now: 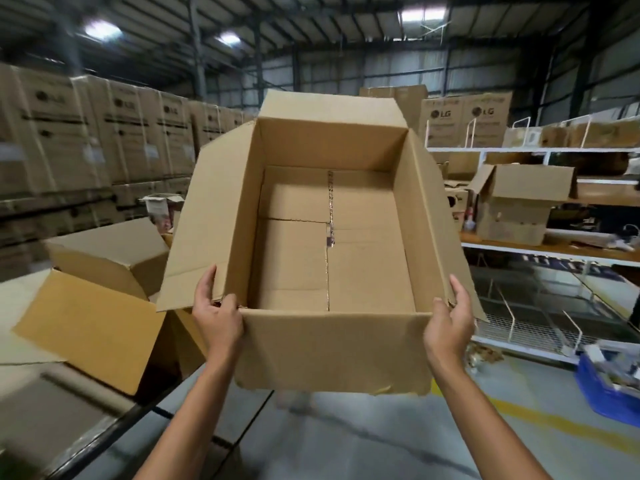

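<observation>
A large open cardboard box (329, 237) hangs in the air in front of me, its mouth tipped toward me and its four flaps spread outward. Nothing lies inside; a taped seam runs down its bottom. My left hand (216, 315) grips the near left corner, thumb over the left flap. At the near right corner my right hand (450, 323) grips the edge with the fingers wrapped outside the right flap. The near flap hangs down between my forearms.
Another open cardboard box (100, 306) lies tipped on a table at the left. Stacked printed cartons (86, 133) line the back left. White shelves (554, 251) with boxes stand at the right, a blue crate (609, 393) beside them on the grey floor.
</observation>
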Motion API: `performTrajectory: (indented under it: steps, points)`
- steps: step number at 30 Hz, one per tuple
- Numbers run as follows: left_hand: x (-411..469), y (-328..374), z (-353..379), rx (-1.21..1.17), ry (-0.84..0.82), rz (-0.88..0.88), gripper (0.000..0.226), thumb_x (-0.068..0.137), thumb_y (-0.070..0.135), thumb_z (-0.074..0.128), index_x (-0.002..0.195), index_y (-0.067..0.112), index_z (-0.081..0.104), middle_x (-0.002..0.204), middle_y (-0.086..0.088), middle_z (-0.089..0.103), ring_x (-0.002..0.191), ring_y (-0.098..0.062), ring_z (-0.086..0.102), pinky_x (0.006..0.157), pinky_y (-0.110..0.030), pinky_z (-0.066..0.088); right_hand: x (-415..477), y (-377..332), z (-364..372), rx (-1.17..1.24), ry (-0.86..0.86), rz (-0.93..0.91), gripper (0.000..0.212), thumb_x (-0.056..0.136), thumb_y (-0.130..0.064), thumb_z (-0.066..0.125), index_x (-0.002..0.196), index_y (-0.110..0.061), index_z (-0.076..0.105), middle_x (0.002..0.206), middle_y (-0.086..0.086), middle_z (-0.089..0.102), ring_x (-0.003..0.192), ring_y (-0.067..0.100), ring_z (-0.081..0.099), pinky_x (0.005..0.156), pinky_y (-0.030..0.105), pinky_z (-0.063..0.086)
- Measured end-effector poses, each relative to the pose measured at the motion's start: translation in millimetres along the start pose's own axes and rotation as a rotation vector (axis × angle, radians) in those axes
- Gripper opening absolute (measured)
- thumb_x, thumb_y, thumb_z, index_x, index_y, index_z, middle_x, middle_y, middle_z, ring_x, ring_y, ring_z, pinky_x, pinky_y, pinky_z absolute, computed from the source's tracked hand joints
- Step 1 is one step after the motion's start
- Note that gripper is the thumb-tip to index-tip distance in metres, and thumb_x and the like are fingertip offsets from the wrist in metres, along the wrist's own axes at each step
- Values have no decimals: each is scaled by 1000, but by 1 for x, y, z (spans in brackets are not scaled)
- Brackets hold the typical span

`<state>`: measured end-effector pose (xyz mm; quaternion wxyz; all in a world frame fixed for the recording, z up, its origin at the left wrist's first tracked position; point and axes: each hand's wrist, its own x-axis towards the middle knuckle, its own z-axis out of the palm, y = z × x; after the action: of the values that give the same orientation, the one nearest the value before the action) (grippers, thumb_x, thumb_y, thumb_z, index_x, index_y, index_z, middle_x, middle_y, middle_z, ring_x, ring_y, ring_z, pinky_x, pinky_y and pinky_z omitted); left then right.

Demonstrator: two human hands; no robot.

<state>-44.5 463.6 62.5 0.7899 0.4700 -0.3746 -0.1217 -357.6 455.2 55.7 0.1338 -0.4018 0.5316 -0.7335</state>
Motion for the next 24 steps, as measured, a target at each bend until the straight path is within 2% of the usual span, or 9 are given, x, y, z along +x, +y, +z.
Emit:
performTrajectory:
  steps: [3,5,7,9,15,18,21,23,24]
  points:
    - [36,-4,14,47,33,27,60,86,-7,52,141,16,53,137,3,55,114,10,53,95,-8,44,30,1,46,85,-80,38,49,98,-4,47,144,-19,51,141,3,57,121,9,55,99,23,42]
    - [55,-9,24,94,75,72,59,85,-7,52,141,14,54,138,0,56,125,-7,51,97,-4,40,51,6,74,124,-138,34,48,99,-5,46,144,-21,50,139,0,57,107,-7,54,90,15,41]
    - [73,-15,35,138,119,129,59,85,-8,53,141,10,54,139,-3,56,127,-11,49,91,5,36,75,12,106,140,-188,18,49,98,-4,47,144,-19,50,140,1,57,109,0,52,92,19,39]
    - [92,-19,43,156,162,158,59,85,-8,53,142,10,53,138,-1,55,126,-8,47,91,4,35,97,16,139,161,-241,12,50,96,-3,49,144,-18,51,141,2,58,112,6,53,92,22,39]
    - [131,-35,66,252,356,195,60,85,-5,53,142,14,52,139,0,55,126,-7,48,106,-20,38,149,29,234,246,-410,-24,50,97,-3,49,144,-18,52,140,1,58,123,13,53,94,22,41]
    - [145,-40,75,291,452,204,60,84,-6,52,140,14,53,135,4,55,122,-4,49,111,-29,40,167,31,276,261,-512,-16,49,96,-3,48,144,-17,52,141,2,58,128,20,53,103,31,45]
    - [161,-46,80,313,514,217,59,84,-7,51,140,12,53,137,1,55,127,-16,52,112,-39,42,180,28,317,296,-600,-26,51,95,0,46,143,-14,53,140,4,58,130,21,52,109,38,43]
    - [174,-49,79,335,538,212,59,85,-6,50,141,12,51,139,-1,55,128,-20,52,112,-38,42,183,26,343,301,-643,-25,51,94,1,46,142,-14,53,139,4,59,129,21,53,109,38,43]
    - [180,-51,77,354,553,216,59,86,-5,50,142,13,51,140,0,54,128,-17,52,111,-32,42,183,25,356,317,-668,-22,51,94,1,46,142,-14,53,139,4,59,129,21,53,110,37,42]
